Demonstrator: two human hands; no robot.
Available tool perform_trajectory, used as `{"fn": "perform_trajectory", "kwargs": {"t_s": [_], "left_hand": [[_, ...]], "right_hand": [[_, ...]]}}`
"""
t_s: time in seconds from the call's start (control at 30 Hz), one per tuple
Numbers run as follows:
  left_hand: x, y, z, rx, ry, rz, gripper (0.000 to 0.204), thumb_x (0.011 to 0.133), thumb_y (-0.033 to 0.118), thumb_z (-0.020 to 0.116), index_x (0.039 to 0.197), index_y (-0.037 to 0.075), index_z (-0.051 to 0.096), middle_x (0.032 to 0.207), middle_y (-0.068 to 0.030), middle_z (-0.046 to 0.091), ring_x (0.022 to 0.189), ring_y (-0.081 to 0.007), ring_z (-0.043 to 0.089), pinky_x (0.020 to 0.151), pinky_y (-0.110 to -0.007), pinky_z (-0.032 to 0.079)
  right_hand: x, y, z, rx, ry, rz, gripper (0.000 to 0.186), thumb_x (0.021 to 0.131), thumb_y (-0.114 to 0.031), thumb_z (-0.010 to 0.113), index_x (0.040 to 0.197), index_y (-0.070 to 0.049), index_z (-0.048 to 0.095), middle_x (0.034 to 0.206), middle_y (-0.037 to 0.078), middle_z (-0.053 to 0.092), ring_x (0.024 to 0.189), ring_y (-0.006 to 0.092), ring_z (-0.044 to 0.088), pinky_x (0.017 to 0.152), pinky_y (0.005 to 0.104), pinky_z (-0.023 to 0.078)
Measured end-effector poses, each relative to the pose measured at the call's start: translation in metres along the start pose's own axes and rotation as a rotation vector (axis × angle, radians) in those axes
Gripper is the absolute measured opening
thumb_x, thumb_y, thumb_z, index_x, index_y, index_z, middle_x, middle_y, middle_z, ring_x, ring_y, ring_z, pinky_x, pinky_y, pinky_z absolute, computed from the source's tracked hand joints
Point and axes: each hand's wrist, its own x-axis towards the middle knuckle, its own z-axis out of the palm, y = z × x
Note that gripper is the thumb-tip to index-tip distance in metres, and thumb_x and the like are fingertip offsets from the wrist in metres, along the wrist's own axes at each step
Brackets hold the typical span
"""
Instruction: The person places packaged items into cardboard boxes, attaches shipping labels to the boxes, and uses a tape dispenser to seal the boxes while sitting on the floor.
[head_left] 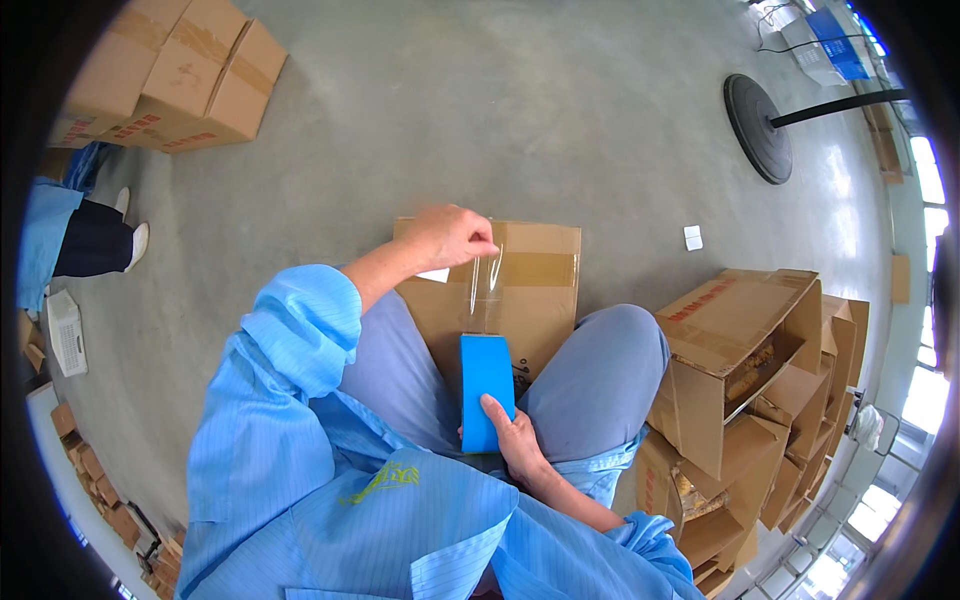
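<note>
On my feed, the carton (pixel 545 300) sits mid-frame, apparently being taped. The left hand (pixel 450 238) has its fingers pinched together, seemingly on 1 clear tape strip (pixel 485 290); the right hand (pixel 515 436) wraps the blue tape dispenser (pixel 484 385), lower centre. Next, I'd press the strip flat under tension.

The floor (pixel 600 100) is smooth and grey, with glossy light reflections toward the right. A pale wall (pixel 908 330) bounds the right side; its windows (pixel 925 400) show bright white. A black pole stand (pixel 757 128) with a round base, upper right, rests on the floor. Stacked cartons (pixel 200 75) occupy the upper-left corner.
</note>
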Motion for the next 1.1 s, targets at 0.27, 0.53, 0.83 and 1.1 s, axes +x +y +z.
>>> {"fn": "perform_trajectory", "kwargs": {"t_s": [0.27, 0.53, 0.83, 1.1], "left_hand": [[0.003, 0.007, 0.029, 0.050, -0.300, -0.028, 0.021, 0.077, 0.029, 0.066, 0.073, 0.009, 0.062, 0.068, -0.0009, 0.065, 0.065, -0.0167, 0.061, 0.059, -0.033, 0.044], [0.007, 0.000, 0.025, -0.134, -0.306, -0.163, 0.017, 0.079, 0.023, 0.066, 0.073, 0.007, 0.062, 0.066, -0.0006, 0.065, 0.064, -0.0111, 0.062, 0.057, -0.029, 0.044], [0.003, 0.001, 0.040, -0.142, -0.295, -0.178, 0.017, 0.076, 0.022, 0.067, 0.069, 0.009, 0.061, 0.062, 0.0014, 0.065, 0.061, -0.0108, 0.062, 0.057, -0.029, 0.044], [-0.012, 0.007, 0.067, -0.228, -0.378, -0.185, 0.017, 0.075, 0.018, 0.068, 0.065, 0.007, 0.059, 0.063, -0.0017, 0.066, 0.061, -0.0118, 0.064, 0.056, -0.029, 0.046]], "right_hand": [[-0.004, -0.006, 0.007, -0.055, 0.052, -0.023, 0.056, 0.087, -0.047, 0.053, 0.107, 0.005, 0.050, 0.086, 0.015, 0.063, 0.078, 0.0203, 0.062, 0.072, 0.0326, 0.051], [-0.009, -0.008, 0.004, -0.023, 0.074, 0.003, 0.053, 0.087, -0.042, 0.058, 0.110, 0.006, 0.051, 0.092, 0.013, 0.062, 0.078, 0.0179, 0.062, 0.072, 0.0295, 0.051], [0.003, 0.002, 0.002, -0.069, 0.102, -0.014, 0.055, 0.086, -0.043, 0.058, 0.111, 0.006, 0.051, 0.097, 0.013, 0.062, 0.084, 0.0166, 0.060, 0.075, 0.0290, 0.049], [0.014, 0.016, -0.007, -0.044, 0.084, -0.031, 0.061, 0.084, -0.045, 0.061, 0.115, 0.006, 0.051, 0.104, 0.012, 0.060, 0.091, 0.0159, 0.056, 0.081, 0.0288, 0.047]]}}
